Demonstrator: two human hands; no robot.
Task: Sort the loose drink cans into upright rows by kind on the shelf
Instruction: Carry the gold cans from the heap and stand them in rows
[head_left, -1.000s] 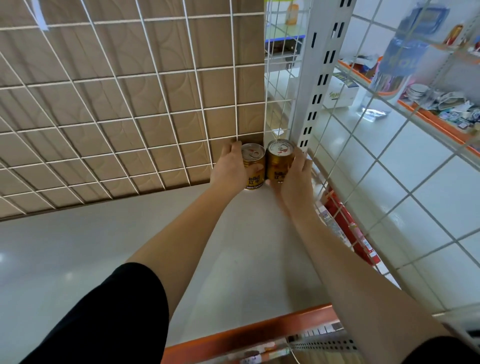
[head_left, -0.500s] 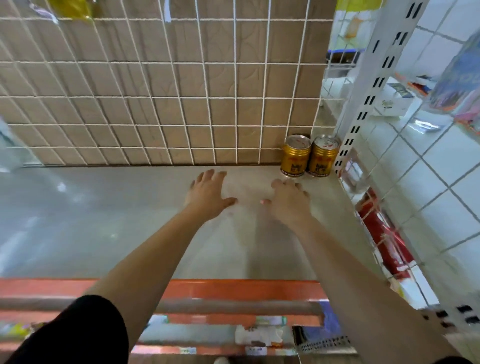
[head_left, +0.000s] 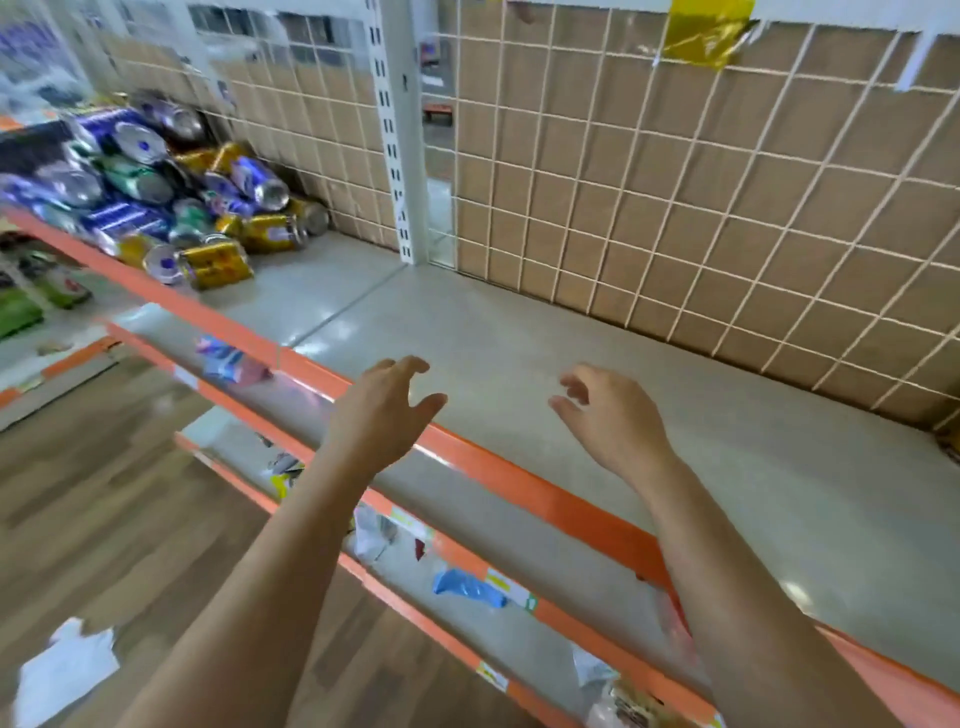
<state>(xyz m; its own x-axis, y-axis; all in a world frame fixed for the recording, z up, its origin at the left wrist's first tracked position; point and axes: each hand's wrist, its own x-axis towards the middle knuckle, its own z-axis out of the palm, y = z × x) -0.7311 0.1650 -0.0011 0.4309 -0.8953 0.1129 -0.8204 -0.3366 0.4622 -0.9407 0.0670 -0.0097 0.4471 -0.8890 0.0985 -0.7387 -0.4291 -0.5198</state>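
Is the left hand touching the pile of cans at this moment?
Apart. The head view shows the left hand empty over the front edge of the shelf, with bare shelf between it and the pile of cans farther left.

No text can be read: the print on the cans (head_left: 156, 192) and the labels on the shelf edge (head_left: 506, 587) are too blurred.
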